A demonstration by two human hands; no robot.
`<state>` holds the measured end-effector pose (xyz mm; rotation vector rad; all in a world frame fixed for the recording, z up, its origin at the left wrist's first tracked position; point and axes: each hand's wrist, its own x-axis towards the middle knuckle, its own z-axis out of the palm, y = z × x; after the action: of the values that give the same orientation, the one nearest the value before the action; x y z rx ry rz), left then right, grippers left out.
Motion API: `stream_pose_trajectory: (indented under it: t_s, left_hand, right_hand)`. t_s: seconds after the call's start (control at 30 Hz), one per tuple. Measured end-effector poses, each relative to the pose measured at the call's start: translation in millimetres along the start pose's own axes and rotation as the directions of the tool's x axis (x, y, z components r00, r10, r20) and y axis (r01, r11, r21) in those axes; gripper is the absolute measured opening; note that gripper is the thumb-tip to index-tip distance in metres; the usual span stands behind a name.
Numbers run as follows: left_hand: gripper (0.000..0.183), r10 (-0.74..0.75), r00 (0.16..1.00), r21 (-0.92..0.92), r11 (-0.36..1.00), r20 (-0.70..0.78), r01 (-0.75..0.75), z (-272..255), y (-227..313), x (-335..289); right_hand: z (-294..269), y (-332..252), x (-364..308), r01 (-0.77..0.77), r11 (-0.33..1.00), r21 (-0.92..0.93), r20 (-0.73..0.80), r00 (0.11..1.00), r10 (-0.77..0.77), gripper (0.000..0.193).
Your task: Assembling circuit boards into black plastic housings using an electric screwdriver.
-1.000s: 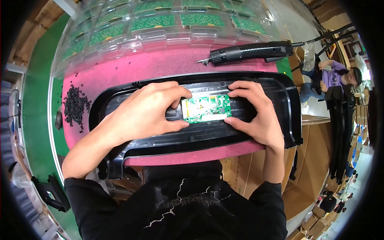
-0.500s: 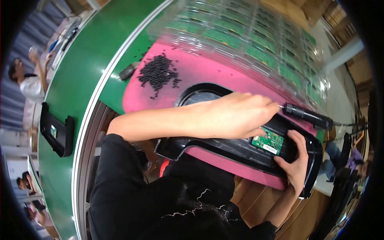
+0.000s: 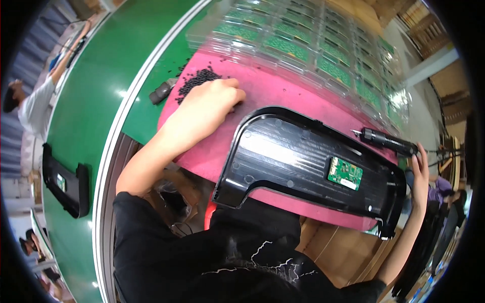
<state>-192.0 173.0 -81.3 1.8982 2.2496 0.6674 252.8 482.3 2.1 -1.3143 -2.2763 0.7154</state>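
Observation:
My left hand (image 3: 212,101) is at the right side of a pile of small black screws (image 3: 198,81), on a pink mat (image 3: 177,146). Its fingers curl down and the fingertips are hidden, so what they hold is unclear. My right hand (image 3: 419,177) has its fingers at the rear end of a black electric screwdriver (image 3: 386,141), which lies with its bit pointing left. Between my arms rests a long black plastic housing (image 3: 288,156), its hollow side up. A small green circuit board (image 3: 345,173) sits inside it, toward the right.
Stacked clear plastic trays (image 3: 303,50) with green circuit boards stand along the far side. A dark block-like object (image 3: 161,92) lies left of the screws. Across the metal table edge (image 3: 136,98), another black housing (image 3: 65,182) lies on a green table. Another person (image 3: 38,108) is at far left.
My left hand has moved from above the circuit board left to the screws. My right hand has left the housing and reached the screwdriver's rear end. The housing now shows more fully.

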Motion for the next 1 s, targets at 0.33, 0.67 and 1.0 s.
stream_pose_trajectory:
  t_s: [0.33,0.67,1.0]
  left_hand:
    - [0.013,0.013,1.0,0.038,0.999,-0.007,-0.013,-5.2,2.9,9.5]
    - [0.017,0.003,1.0,-0.138,0.99,-0.006,-0.003,-29.4,20.2,40.9]
    - [0.012,0.399,0.91,-0.739,0.646,0.114,-0.191,-19.5,132.9,112.0]
  right_hand:
    - [101.6,-85.3,20.4,0.431,0.726,0.537,-0.547,0.833,-0.09,0.064]
    - [98.1,-129.3,-0.8,0.217,0.067,0.974,-0.205,0.967,-0.15,0.036]
    - [94.0,-157.0,-30.4,0.198,-0.254,0.947,-0.267,0.923,-0.276,0.037]
